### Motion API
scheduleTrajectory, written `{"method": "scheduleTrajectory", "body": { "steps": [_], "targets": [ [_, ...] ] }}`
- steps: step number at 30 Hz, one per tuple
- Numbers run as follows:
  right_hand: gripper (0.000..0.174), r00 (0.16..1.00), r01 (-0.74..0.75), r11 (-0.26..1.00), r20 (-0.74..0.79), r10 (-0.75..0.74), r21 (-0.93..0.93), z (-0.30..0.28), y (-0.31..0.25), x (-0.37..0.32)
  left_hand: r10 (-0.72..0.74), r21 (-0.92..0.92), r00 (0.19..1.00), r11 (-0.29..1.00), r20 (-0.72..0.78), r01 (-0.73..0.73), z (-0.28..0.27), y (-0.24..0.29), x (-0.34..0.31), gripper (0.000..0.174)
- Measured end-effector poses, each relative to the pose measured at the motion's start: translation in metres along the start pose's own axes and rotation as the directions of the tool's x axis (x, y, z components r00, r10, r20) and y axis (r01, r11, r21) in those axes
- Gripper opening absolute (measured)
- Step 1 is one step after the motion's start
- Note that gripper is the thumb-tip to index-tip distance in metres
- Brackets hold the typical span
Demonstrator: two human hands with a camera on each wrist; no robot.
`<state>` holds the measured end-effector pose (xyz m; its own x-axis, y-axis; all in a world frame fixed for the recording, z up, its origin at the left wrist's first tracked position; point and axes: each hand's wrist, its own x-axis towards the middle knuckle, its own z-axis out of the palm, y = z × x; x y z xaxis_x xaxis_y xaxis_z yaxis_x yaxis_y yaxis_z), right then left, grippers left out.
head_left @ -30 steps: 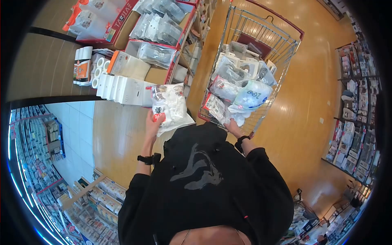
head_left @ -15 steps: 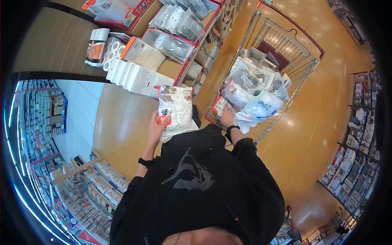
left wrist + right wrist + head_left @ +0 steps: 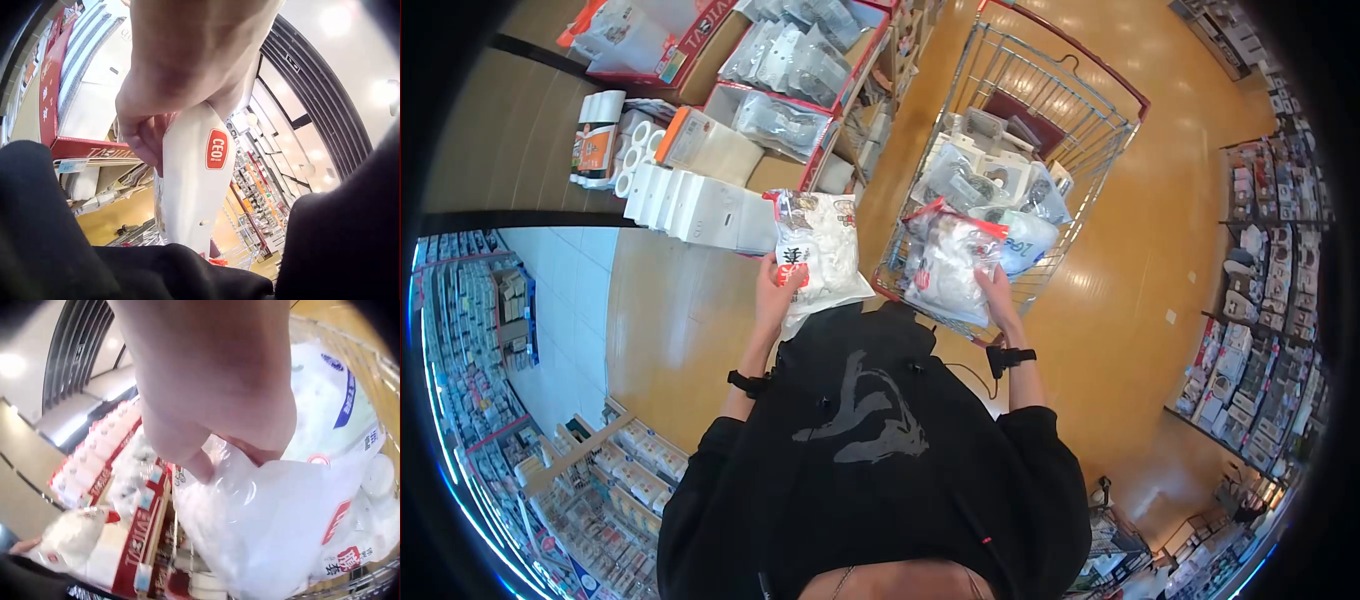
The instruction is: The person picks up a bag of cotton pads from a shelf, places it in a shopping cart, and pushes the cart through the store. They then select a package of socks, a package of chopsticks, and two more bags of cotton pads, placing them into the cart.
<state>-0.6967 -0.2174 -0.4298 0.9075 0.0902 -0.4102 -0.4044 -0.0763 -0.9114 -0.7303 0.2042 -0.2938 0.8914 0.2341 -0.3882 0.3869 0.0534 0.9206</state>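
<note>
My left hand (image 3: pixel 775 287) grips the lower left edge of a puffy white plastic pack (image 3: pixel 828 235) with dark and red lettering. In the left wrist view its white face carries a red CEO label (image 3: pixel 216 149). To the right, my right hand (image 3: pixel 1000 296) pinches the edge of a second puffy pack (image 3: pixel 952 262) with a red top edge, held over the near end of the shopping cart (image 3: pixel 960 90). In the right wrist view, fingers and thumb clasp that pack's clear-white film (image 3: pixel 262 512). What both packs contain is blurred behind the film.
Behind the second pack, the cart holds several wrapped goods, among them a pale pack marked 100 (image 3: pixel 1028 245). At left a display table bears red-edged boxes (image 3: pixel 785 60), white boxes (image 3: pixel 700 205) and white rolls (image 3: pixel 638 155). Stocked shelves (image 3: pixel 1250 270) line the right.
My right hand reached down into the cart, then came up holding the second pack, now in front of the other goods. My left hand kept its pack in front of the body.
</note>
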Motion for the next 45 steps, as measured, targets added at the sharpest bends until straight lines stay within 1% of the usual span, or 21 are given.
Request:
{"method": "scheduleTrajectory", "body": {
  "steps": [2,7,9,14,16,19,20,22,24,26,28,30,31,33,34,36,38,39,40,43,45],
  "targets": [
    [0.044,0.993,-0.115,0.789,0.050,0.106,0.604,0.000,-0.032,-0.018,-0.004,-0.023,1.000,1.000,-0.007,0.004,0.006,0.005,0.004,0.046],
    [0.050,0.998,-0.061,0.667,0.033,0.055,0.743,0.010,-0.041,-0.027,0.043,-0.174,0.999,0.984,0.020,-0.039,0.023,0.032,0.010,0.046],
    [0.058,0.988,-0.069,0.465,-0.004,0.154,0.882,0.027,-0.042,-0.022,0.080,-0.192,0.997,0.978,-0.018,-0.082,0.023,0.042,0.015,0.047],
    [0.065,0.989,-0.108,0.489,0.042,0.144,0.866,0.065,-0.054,-0.010,0.268,-0.351,0.961,0.895,-0.073,-0.276,0.031,0.080,0.015,0.053],
    [0.063,0.967,-0.246,0.470,0.251,0.053,0.848,0.074,-0.070,-0.010,0.339,-0.386,0.936,0.855,-0.092,-0.347,0.031,0.087,0.011,0.055],
    [0.066,0.922,-0.366,0.417,0.385,0.043,0.832,0.101,-0.101,-0.015,0.177,-0.278,0.981,0.949,0.083,-0.148,0.023,0.080,-0.004,0.058],
    [0.066,0.917,-0.374,0.423,0.398,0.035,0.825,0.109,-0.104,-0.013,0.187,-0.280,0.980,0.946,0.068,-0.161,0.022,0.071,-0.009,0.058],
    [0.069,0.908,-0.352,0.638,0.415,0.057,0.684,0.122,-0.107,-0.012,0.211,-0.290,0.975,0.940,0.070,-0.182,0.028,0.064,-0.025,0.059],
    [0.074,0.881,-0.398,0.653,0.468,0.076,0.644,0.124,-0.092,-0.013,0.252,-0.287,0.968,0.928,0.012,-0.238,0.029,0.060,-0.042,0.064],
    [0.081,0.822,-0.485,0.606,0.566,0.068,0.631,0.121,-0.080,-0.017,0.159,-0.297,0.982,0.947,0.106,-0.121,0.028,0.055,-0.060,0.065],
    [0.088,0.789,-0.503,0.633,0.612,0.059,0.588,0.115,-0.074,-0.022,0.134,-0.329,0.989,0.938,0.063,-0.107,0.028,0.036,-0.079,0.070],
    [0.091,0.745,-0.493,0.675,0.667,0.002,0.549,0.105,-0.072,-0.023,-0.017,-0.149,0.960,0.987,0.278,0.060,0.020,0.027,-0.099,0.081],
    [0.088,0.755,-0.508,0.667,0.654,0.040,0.545,0.097,-0.062,-0.019,-0.010,-0.154,0.964,0.987,0.265,0.053,0.015,0.026,-0.107,0.081],
    [0.086,0.720,-0.544,0.664,0.691,0.057,0.513,0.072,-0.029,0.000,0.252,-0.378,0.862,0.923,0.440,-0.076,0.002,0.023,-0.124,0.098],
    [0.084,0.694,-0.578,0.652,0.717,0.075,0.491,0.067,-0.025,0.001,0.250,-0.382,0.865,0.921,0.435,-0.074,-0.009,0.012,-0.128,0.098],
    [0.078,0.682,-0.610,0.614,0.726,0.086,0.500,0.057,-0.026,-0.003,0.286,-0.603,0.762,0.780,0.580,0.166,-0.032,-0.023,-0.131,0.113],
    [0.077,0.587,-0.667,0.630,0.801,0.117,0.397,0.054,-0.040,-0.003,0.170,-0.570,0.781,0.776,0.601,0.270,-0.040,-0.030,-0.122,0.109],
    [0.080,0.659,-0.582,0.749,0.723,0.205,0.318,0.061,-0.063,-0.012,0.053,-0.529,0.784,0.766,0.618,0.365,-0.042,-0.027,-0.110,0.105],
    [0.080,0.670,-0.570,0.756,0.716,0.199,0.323,0.064,-0.068,-0.009,0.064,-0.528,0.777,0.768,0.627,0.362,-0.035,-0.010,-0.099,0.105],
    [0.091,0.498,-0.479,0.856,0.864,0.081,0.196,0.073,-0.091,-0.012,-0.066,-0.418,0.814,0.833,0.577,0.364,-0.019,0.052,-0.081,0.086],
    [0.092,0.551,-0.423,0.885,0.830,0.080,0.196,0.076,-0.103,-0.025,-0.008,-0.246,0.719,0.937,0.695,0.249,-0.026,0.066,-0.072,0.067]
  ]
}}
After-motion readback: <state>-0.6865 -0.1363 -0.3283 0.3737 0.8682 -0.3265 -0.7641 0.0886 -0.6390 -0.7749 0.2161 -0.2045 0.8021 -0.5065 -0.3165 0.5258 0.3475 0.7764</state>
